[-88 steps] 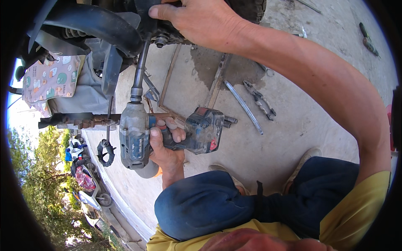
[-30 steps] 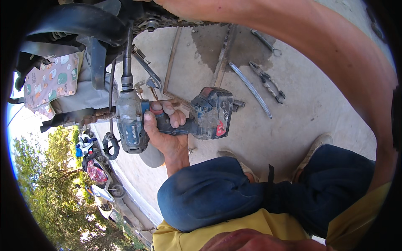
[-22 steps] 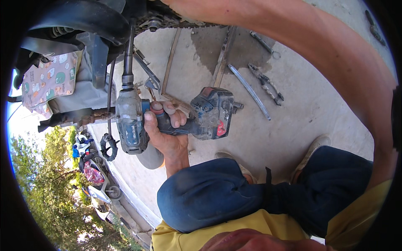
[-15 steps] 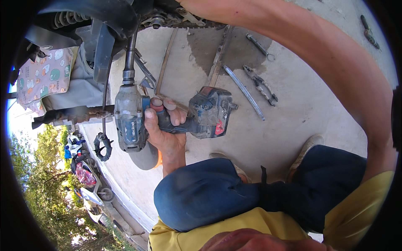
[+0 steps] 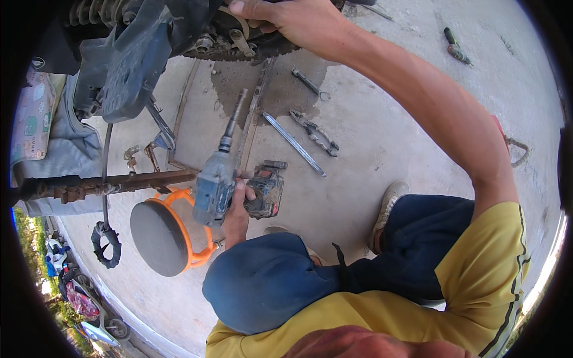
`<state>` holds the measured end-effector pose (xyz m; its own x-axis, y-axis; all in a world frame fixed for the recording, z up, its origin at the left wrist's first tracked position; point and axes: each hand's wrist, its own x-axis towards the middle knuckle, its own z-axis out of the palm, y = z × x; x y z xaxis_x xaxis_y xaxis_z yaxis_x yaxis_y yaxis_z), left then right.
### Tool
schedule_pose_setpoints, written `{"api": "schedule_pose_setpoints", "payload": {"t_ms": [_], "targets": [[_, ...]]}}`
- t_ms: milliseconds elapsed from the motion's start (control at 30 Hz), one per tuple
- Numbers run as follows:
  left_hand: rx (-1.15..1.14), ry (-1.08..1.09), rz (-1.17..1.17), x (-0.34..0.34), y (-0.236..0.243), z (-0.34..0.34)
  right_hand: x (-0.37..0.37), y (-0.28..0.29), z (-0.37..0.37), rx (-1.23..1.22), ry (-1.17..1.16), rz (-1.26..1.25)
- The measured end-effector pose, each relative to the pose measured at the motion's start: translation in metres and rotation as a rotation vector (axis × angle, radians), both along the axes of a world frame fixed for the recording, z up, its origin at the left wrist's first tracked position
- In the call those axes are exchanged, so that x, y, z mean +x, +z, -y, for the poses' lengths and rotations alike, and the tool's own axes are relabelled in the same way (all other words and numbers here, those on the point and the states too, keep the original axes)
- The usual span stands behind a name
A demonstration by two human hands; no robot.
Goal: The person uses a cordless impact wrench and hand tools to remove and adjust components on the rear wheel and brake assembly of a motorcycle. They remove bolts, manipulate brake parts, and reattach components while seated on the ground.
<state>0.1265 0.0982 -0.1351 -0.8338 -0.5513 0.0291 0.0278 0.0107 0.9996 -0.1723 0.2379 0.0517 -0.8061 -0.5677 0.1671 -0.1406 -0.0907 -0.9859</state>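
While the bent knees in blue trousers (image 5: 262, 286) sit nearest, the left hand (image 5: 237, 207) clasps the handle of a scuffed impact wrench (image 5: 212, 185), held above the concrete floor (image 5: 358, 137), its long socket (image 5: 234, 119) pointing away and apart from the dark vehicle (image 5: 134, 83). Ahead, the right hand (image 5: 295, 21) touches that vehicle's lower edge; its fingers are partly hidden, so I cannot tell whether they grasp anything. Down on the floor, an orange-framed stool (image 5: 158, 237) stands left of the wrench, while a metal bar (image 5: 294, 145) and pliers (image 5: 313, 131) lie to its right, near each other. Farthest off, at the left, a scooter (image 5: 98, 331) is parked.
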Motion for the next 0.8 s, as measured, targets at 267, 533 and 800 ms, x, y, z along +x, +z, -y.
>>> {"api": "schedule_pose_setpoints", "payload": {"t_ms": [267, 533, 800], "targets": [[0.595, -0.26, 0.324, -0.131, -0.104, -0.012, 0.005, -0.029, -0.115, 0.975, 0.117, -0.501], [0.581, -0.258, 0.458, -0.175, -0.155, 0.029, 0.01, -0.158, -0.362, 1.677, 0.161, -0.309], [-0.344, -0.201, 0.529, -0.133, -0.113, 0.019, -0.066, -0.262, -0.489, 1.737, -0.073, 0.048]]}}
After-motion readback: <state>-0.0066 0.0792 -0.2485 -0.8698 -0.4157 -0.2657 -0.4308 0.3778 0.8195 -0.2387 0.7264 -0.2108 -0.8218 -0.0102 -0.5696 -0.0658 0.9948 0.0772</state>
